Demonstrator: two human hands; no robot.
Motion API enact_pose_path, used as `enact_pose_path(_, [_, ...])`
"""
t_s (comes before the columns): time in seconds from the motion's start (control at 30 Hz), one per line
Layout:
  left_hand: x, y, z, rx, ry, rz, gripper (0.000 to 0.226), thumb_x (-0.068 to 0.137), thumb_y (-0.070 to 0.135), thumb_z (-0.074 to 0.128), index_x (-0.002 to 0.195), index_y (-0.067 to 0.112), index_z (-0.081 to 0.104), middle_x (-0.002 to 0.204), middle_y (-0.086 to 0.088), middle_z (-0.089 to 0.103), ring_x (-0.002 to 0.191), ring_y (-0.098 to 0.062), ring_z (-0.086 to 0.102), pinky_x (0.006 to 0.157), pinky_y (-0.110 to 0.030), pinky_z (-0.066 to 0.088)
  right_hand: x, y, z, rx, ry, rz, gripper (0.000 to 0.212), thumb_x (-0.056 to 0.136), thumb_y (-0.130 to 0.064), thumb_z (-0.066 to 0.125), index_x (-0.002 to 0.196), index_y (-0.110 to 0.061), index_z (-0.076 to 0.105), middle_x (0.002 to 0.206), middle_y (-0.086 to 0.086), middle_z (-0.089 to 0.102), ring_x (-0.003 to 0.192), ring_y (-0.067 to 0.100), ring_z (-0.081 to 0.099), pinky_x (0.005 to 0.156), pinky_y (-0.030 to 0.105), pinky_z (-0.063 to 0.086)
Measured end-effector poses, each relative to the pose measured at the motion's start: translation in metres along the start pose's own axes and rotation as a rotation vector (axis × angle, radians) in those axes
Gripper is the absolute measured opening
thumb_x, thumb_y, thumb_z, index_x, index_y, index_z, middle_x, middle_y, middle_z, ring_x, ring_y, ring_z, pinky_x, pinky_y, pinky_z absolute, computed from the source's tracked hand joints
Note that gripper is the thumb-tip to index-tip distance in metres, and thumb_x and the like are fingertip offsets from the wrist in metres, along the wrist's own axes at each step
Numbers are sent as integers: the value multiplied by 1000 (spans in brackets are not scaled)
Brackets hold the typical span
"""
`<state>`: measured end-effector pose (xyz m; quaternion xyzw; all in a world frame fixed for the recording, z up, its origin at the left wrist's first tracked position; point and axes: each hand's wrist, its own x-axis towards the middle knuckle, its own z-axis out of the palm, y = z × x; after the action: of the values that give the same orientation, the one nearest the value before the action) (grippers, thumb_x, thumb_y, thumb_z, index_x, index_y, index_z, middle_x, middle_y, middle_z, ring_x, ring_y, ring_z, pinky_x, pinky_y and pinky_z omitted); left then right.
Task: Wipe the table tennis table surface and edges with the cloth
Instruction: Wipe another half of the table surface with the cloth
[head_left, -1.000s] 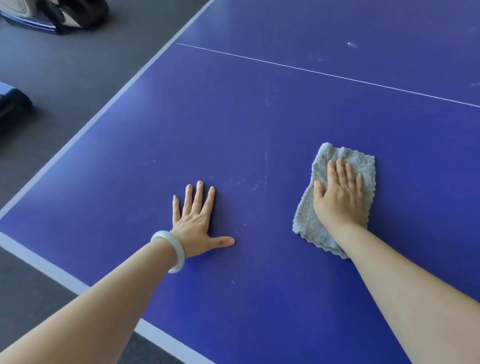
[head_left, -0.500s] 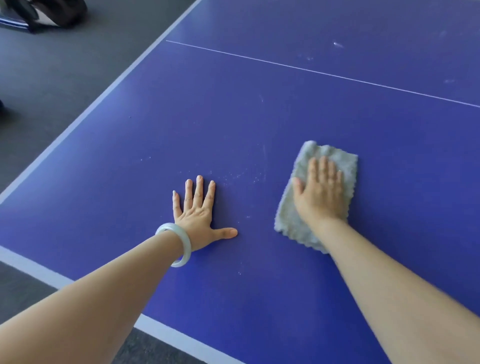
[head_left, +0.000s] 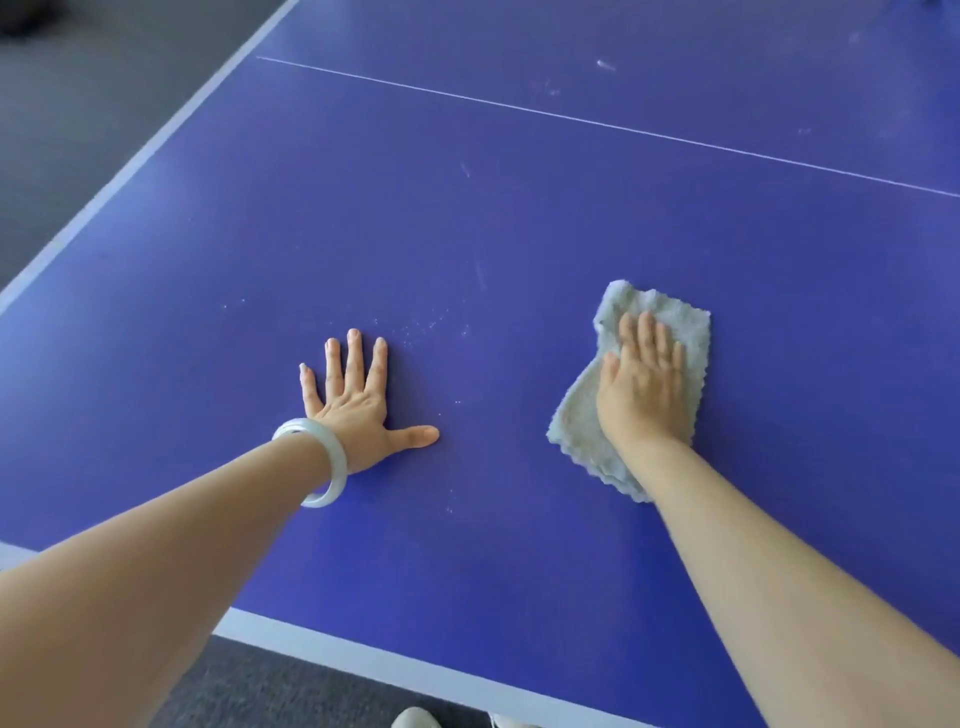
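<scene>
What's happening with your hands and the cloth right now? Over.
Left hand flat on table. Right hand pressing cloth flat. Dust specks by left hand, nothing blocking.

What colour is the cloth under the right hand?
Pale grey, with a fluffy texture. The cloth shows in the head view, the only one.

The right hand (head_left: 644, 387) hides the middle of the cloth (head_left: 575, 418); a shoe (head_left: 415, 719) is cropped below

Rec/games rm: blue table tennis table (head_left: 519, 234) w/ white lines (head_left: 571, 119), grey carpet floor (head_left: 291, 691).
</scene>
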<state>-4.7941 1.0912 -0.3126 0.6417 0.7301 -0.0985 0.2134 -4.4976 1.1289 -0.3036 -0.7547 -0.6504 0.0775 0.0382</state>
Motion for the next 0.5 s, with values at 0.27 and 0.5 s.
enact_pose_path(0.27, [-5, 1, -8, -13, -17, 12, 125, 71, 86, 49, 152, 26, -24, 158, -1, -34, 145, -26, -34, 117, -55, -16, -100, 41, 5, -22, -20, -425, 61, 102, -36, 9, 157, -9, 20, 165, 5, 17, 154, 18, 13, 125, 42, 13])
enact_pose_path(0.5, [-8, 5, -10, -11, -11, 13, 124, 73, 86, 49, 153, 24, -22, 159, -3, -32, 145, -28, -32, 117, -56, -16, -119, 102, -6, 19, 107, 269, 60, 106, -31, 12, 158, -3, 15, 166, 14, 13, 154, 26, 11, 126, 45, 10])
